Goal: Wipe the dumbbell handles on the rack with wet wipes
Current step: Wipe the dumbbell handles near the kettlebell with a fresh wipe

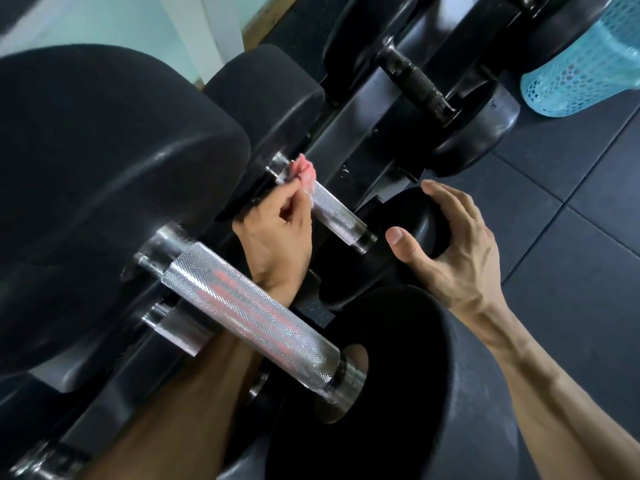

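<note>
A crumpled pink wet wipe (pixel 304 174) is pinched between the curled fingers and thumb of the left hand (pixel 277 233), which is brought up from beneath the rack between two handles. The right hand (pixel 446 244) is spread wide, fingers nearly straight, and is laid over the rim of the near end plate (pixel 408 237); nothing is gripped in it, and it is judged to be placed there to steady the dumbbell against rolling.

The wipe is pressed against the far end of the middle handle (pixel 332 211), just beside the collar where the knurled steel meets the far weight head (pixel 266 98). The step in hand is taken to be the wiping of this handle, begun at the far end; most of its length toward the near plate remains to be covered.

The nearest handle (pixel 252 317), closer to the camera, is seen to be streaked with faint pinkish marks and a wet sheen, so it is judged to have been wiped already. A third handle (pixel 415 81), dark and worn, is set further along the rack (pixel 356 129) and appears untouched.

Beyond the rack, a blue mesh basket (pixel 585 64) is stood on the dark rubber floor tiles (pixel 571 237), well apart from both hands.
</note>
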The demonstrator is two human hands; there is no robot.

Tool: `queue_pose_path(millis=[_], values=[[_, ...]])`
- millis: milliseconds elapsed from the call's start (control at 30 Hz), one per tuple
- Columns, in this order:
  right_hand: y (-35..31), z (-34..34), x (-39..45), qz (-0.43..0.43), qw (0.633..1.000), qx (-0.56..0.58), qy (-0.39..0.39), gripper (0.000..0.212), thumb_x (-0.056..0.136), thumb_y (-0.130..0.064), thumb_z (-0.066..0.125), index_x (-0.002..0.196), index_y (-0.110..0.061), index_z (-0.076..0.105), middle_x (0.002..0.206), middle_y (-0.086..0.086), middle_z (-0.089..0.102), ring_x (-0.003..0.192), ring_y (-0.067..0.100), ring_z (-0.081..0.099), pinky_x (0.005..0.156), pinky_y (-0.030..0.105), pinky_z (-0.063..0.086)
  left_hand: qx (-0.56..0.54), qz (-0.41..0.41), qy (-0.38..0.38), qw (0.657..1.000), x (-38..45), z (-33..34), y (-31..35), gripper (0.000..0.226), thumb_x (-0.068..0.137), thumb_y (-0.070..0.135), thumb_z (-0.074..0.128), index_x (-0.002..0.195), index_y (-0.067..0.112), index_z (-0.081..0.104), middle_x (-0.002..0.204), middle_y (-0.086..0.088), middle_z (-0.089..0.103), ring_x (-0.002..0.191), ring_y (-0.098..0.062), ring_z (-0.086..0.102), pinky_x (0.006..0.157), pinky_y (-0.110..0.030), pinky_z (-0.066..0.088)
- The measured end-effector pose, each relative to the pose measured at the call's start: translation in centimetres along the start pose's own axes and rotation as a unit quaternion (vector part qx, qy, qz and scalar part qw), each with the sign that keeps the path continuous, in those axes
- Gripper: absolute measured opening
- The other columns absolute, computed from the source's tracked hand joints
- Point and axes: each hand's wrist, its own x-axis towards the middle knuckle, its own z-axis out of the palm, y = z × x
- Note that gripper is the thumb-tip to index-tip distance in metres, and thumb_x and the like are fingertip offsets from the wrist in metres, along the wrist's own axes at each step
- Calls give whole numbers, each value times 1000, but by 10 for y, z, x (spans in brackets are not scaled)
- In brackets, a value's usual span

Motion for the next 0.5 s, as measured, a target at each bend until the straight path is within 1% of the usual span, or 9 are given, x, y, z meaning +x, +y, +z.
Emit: queue_pose_path(millis=[33, 67, 100, 167, 233, 333, 400, 467, 500], values=[[0, 0, 0, 1, 1000, 0, -2, 89, 73, -75, 53, 140, -17, 55, 141, -7, 54, 131, 12, 49, 105, 24, 35, 28, -12, -30, 999, -11, -2, -2, 21, 92, 36, 64, 87, 23, 79, 74, 0, 76, 70, -23, 72, 80, -42, 53], [0, 0, 0, 2, 1000, 1, -3, 89, 72, -75, 52, 140, -17, 55, 141, -7, 53, 131, 12, 48, 105, 24, 35, 45, -25, -45, 998, -18, -6, -5, 21, 91, 37, 65, 84, 23, 78, 71, 0, 75, 68, -23, 71, 80, -44, 52], [-1, -1, 0, 4, 1000, 1, -3, 89, 72, -75, 52, 140, -18, 55, 141, -7, 53, 131, 12, 48, 105, 24, 35, 38, -35, -44, 998, -22, -12, -9, 22, 90, 39, 65, 83, 23, 79, 68, 1, 74, 64, -22, 71, 74, -45, 54], [-2, -1, -1, 7, 1000, -1, -3, 89, 72, -75, 52, 140, -19, 54, 141, -8, 53, 131, 11, 47, 104, 24, 34, -34, -58, -2, 998, -16, -20, -14, 24, 92, 38, 66, 86, 19, 80, 67, 4, 73, 56, -12, 69, 59, -39, 58], [-1, -1, 0, 5, 1000, -4, -3, 89, 72, -75, 52, 140, -18, 54, 141, -8, 53, 131, 11, 48, 104, 24, 34, -77, -70, 51, 993, -2, -18, -14, 23, 94, 31, 68, 88, 12, 79, 67, 3, 72, 54, -6, 68, 52, -33, 58], [-1, -1, 0, 4, 1000, 1, -3, 89, 72, -74, 52, 140, -17, 55, 141, -7, 53, 131, 12, 49, 104, 22, 34, -114, -112, 60, 985, -1, -4, -8, 21, 88, 32, 72, 86, 13, 78, 68, -2, 73, 58, -10, 72, 57, -39, 61], [-2, -1, 0, 5, 1000, -1, -4, 89, 72, -74, 52, 140, -17, 54, 141, -7, 53, 131, 12, 48, 103, 19, 32, -116, -119, 19, 986, -14, 2, -4, 25, 84, 41, 72, 84, 17, 78, 71, -2, 75, 63, -15, 73, 64, -42, 61], [-3, -3, 0, 8, 1000, -4, -6, 90, 71, -75, 50, 141, -19, 53, 141, -8, 52, 130, 11, 48, 101, 19, 31, -100, -107, -13, 989, -19, 4, 2, 25, 83, 41, 74, 83, 17, 79, 74, -1, 76, 66, -15, 73, 66, -39, 59], [-4, -3, 0, 8, 1000, -3, -8, 90, 71, -75, 50, 141, -19, 53, 141, -8, 52, 130, 11, 48, 101, 20, 31, -107, -114, -3, 988, -16, 4, 6, 22, 82, 38, 76, 81, 17, 79, 74, -1, 76, 66, -15, 72, 66, -36, 59]])
